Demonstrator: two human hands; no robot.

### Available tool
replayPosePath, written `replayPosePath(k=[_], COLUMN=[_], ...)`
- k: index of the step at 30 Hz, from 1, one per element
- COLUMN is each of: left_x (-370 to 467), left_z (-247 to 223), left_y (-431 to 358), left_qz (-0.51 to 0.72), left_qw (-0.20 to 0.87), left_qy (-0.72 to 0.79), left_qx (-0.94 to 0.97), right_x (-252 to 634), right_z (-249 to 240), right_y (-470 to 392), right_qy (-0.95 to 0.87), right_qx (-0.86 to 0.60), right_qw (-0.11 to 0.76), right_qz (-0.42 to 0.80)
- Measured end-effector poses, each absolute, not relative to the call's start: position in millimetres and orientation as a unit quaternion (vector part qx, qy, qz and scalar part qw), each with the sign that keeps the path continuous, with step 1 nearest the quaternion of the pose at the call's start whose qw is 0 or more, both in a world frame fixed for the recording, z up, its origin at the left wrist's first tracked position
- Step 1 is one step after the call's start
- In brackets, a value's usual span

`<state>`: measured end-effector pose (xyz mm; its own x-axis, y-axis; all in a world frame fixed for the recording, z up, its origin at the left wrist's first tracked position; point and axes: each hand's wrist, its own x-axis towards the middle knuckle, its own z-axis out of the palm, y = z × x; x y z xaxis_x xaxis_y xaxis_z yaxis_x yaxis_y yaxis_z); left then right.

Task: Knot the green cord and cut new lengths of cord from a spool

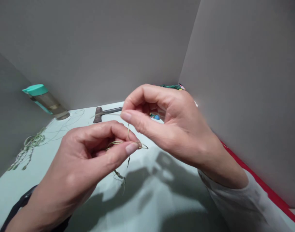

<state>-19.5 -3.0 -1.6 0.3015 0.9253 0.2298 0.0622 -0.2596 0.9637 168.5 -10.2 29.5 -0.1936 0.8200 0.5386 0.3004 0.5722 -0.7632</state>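
Note:
Between the thumb and index finger of my left hand (89, 161) is pinched a thin green cord (144, 146), which makes a small loop past the fingertips. Below that hand dangles a knotted, braided end (119, 175) with fine loose threads. My right hand (166, 125), above and to the right, is closed in a pinch on a strand of the same cord. From this pinch the strand runs down to the left hand, and a blurred tail points left. The curled fingers partly hide the cord.
A clear bottle with a turquoise lid (38, 90) stands at the back left. Near it lie bundled knotted cords (32, 143) with loose strands. A hammer (98, 115) lies behind my hands. Colourful items (172, 86) are partly hidden behind my right hand. Grey panels (101, 48) enclose the pale table.

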Motion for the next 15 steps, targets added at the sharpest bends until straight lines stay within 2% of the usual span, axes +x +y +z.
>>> replayPosePath(k=[4, 8, 15], left_x=[-13, -5, -4], left_z=[1, -1, -2], left_y=[-3, -3, -4], left_qz=[0.444, 0.481, 0.501], left_qw=[0.538, 0.514, 0.5], left_qy=[0.341, 0.35, 0.339], left_qx=[0.63, 0.618, 0.62], right_x=[178, 183, 187], right_z=[24, 23, 22], right_y=[-10, -14, -17], right_qy=[-0.707, -0.762, -0.764], right_qx=[-0.399, -0.371, -0.348], right_qw=[0.505, 0.454, 0.49], right_qz=[0.292, 0.274, 0.233])
